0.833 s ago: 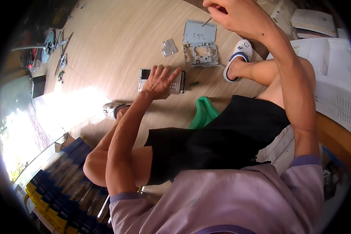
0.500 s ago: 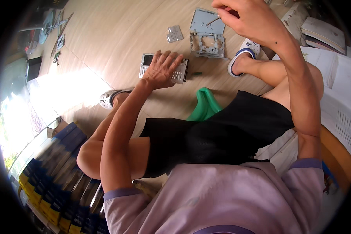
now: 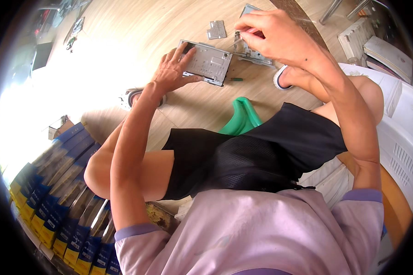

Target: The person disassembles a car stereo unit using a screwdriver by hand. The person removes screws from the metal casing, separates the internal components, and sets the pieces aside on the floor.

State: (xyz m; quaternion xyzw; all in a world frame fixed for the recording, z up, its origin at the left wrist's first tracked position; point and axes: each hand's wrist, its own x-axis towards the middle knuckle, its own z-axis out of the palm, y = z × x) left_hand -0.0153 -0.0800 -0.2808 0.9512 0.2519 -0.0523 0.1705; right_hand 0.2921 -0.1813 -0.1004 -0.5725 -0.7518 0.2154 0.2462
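Observation:
On the floor in front of me lies a flat silver metal drive unit (image 3: 211, 62) with a black part at its left end. My left hand (image 3: 170, 71) grips its left end, fingers over the top and thumb along the near edge. To the right, above it, my right hand (image 3: 273, 36) is closed in a pinch on a thin metal rod (image 3: 237, 42), its tip pointing down toward the unit's far right corner. The rod's other end is hidden by the fingers. Behind that hand lies a pale metal frame (image 3: 254, 57) with a perforated cover (image 3: 250, 8), both partly hidden.
A small metal plate (image 3: 217, 30) lies beyond the unit. A small green stick-like piece (image 3: 235, 79) is near its right corner. A green curved object (image 3: 241, 117) stands between my legs. Blue and yellow packages (image 3: 73, 233) line the left; a white casing (image 3: 399, 133) stands at right.
The drive unit is turned and shows a plainer face, with my left hand shifted to its left end. My right hand has come down and left toward the unit. The view has shifted slightly.

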